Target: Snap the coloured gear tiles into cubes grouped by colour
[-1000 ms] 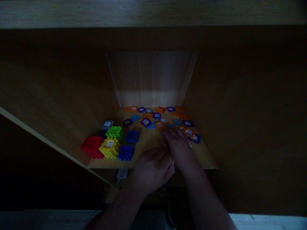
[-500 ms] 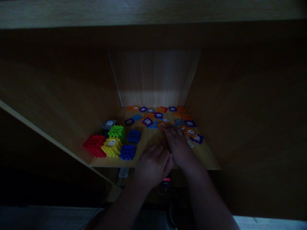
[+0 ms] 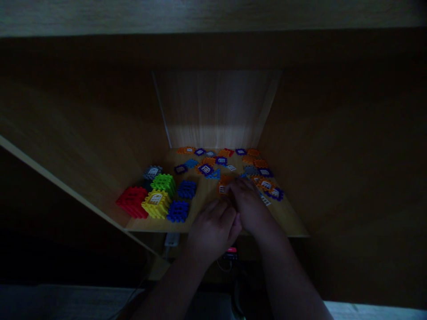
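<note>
My left hand is curled closed above the shelf's front edge; whatever lies in its fingers is hidden. Close against it, my right hand has its fingertips on an orange notched building tile with a white window insert, partly covered by the fingers. A white window piece lies to the right of that hand. Beyond the fingers are a light-blue tile and a purple tile with a white window.
At left stand stacks of red tiles, yellow tiles, green tiles and blue tiles. Several loose orange, purple and grey tiles lie towards the back panel. Wooden side walls enclose the shelf.
The orange window tile has come nearer to me, drawn by my right fingertips, which have also shifted slightly towards me. My left hand has stayed nearly still.
</note>
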Available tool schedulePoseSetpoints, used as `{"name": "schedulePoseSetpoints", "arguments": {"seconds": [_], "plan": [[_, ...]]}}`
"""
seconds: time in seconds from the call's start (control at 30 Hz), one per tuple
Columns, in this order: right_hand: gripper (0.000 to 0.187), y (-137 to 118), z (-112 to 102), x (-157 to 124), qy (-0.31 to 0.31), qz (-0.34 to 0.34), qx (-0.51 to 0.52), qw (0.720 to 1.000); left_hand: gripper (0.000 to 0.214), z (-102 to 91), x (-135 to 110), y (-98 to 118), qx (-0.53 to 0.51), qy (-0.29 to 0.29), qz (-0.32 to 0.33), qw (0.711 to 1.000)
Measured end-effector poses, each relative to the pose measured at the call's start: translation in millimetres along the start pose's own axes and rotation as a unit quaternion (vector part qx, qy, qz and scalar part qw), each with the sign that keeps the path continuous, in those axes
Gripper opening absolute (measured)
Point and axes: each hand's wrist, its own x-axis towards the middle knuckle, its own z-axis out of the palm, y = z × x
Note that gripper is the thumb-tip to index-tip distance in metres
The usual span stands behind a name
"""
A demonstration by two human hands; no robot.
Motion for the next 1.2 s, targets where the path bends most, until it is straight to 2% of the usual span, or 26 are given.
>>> {"name": "schedulePoseSetpoints", "arguments": {"seconds": [0.2,0.33,0.47,0.53,0.7,0.8,0.97,1.1,1.2], "plan": [[0.024,-5.7,-10.0,-6.7,0.016,-0.029,0.069,0.997,0.016,-1.7,0.3,-0.5,0.0,0.02,-0.022,1.0],[0.013,0.9,-11.4,-13.4,0.103,0.025,0.074,0.992,0.012,-4.5,0.1,-0.9,-0.009,0.027,-0.026,0.999],[0.024,9.0,-11.0,-15.8,0.148,0.061,0.057,0.985,0.009,-8.1,1.9,-1.0,-0.023,0.024,-0.055,0.998],[0.024,10.2,-10.8,-15.9,0.143,0.049,0.062,0.987,0.006,-8.9,3.7,-1.6,-0.033,0.024,-0.081,0.996],[0.023,8.5,-12.5,-16.3,0.139,0.001,0.11,0.984,0.035,-8.0,7.5,-5.0,-0.048,0.022,-0.138,0.989],[0.024,6.5,-14.6,-18.9,0.124,-0.034,0.163,0.978,0.044,-7.6,7.9,-8.0,-0.066,0.028,-0.151,0.986],[0.022,3.9,-17.3,-21.7,0.077,-0.039,0.231,0.969,0.036,-8.9,6.0,-12.3,-0.104,0.054,-0.179,0.977],[0.01,3.0,-19.3,-18.6,0.091,-0.056,0.235,0.966,0.028,-8.9,5.2,-12.4,-0.11,0.087,-0.179,0.974],[0.009,0.9,-20.5,-17.5,0.089,-0.061,0.244,0.964,0.026,-8.8,5.7,-11.1,-0.106,0.098,-0.174,0.974]]}}
